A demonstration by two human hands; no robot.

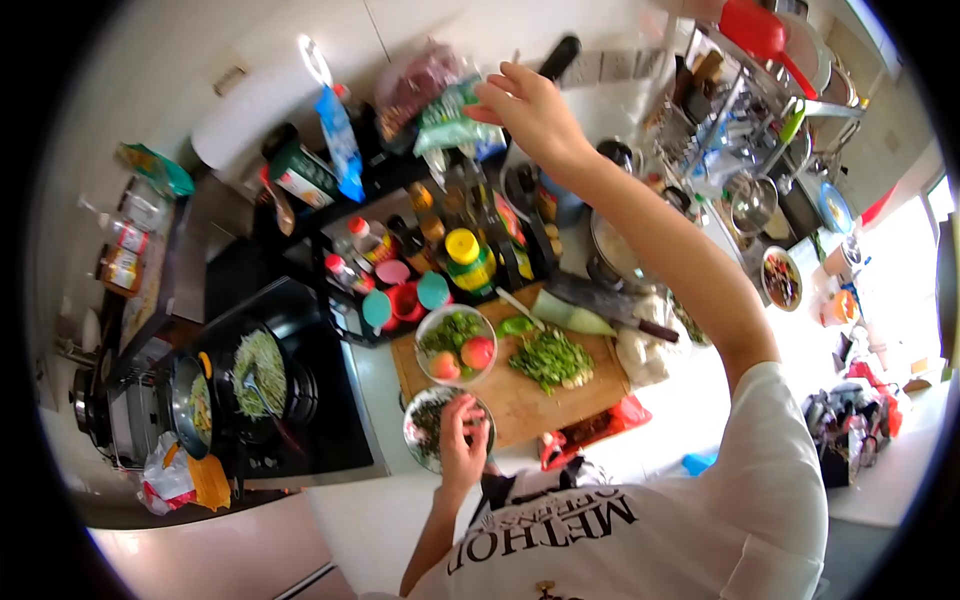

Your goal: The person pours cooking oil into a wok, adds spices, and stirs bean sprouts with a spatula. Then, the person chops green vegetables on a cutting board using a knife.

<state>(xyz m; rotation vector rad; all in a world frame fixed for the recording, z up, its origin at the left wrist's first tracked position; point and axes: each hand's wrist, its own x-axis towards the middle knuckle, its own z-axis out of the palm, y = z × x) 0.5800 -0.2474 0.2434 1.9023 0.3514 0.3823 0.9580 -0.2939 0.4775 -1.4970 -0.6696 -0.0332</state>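
Note:
My left hand (461,440) is over the bowl of dark chopped leaves (427,418) at the counter's front edge, its fingers bent together; what they hold is hidden. High above the back of the counter, my right hand (520,108) is raised with its fingers apart and nothing in them, near a green and white bag (447,122). Behind the dark bowl stands a clear bowl with green leaves and reddish round fruits (477,352). On the wooden cutting board (520,420) lie chopped greens (550,360) and a large pale-green vegetable piece (575,314), beside a broad knife (610,306).
At left, two pans (260,375) with food sit on a black stove (340,430). Bottles and a yellow-capped jar (470,262) crowd the back. A lidless pot (612,245) stands behind the knife. A rack of utensils (745,130) and a bowl (780,278) are at right.

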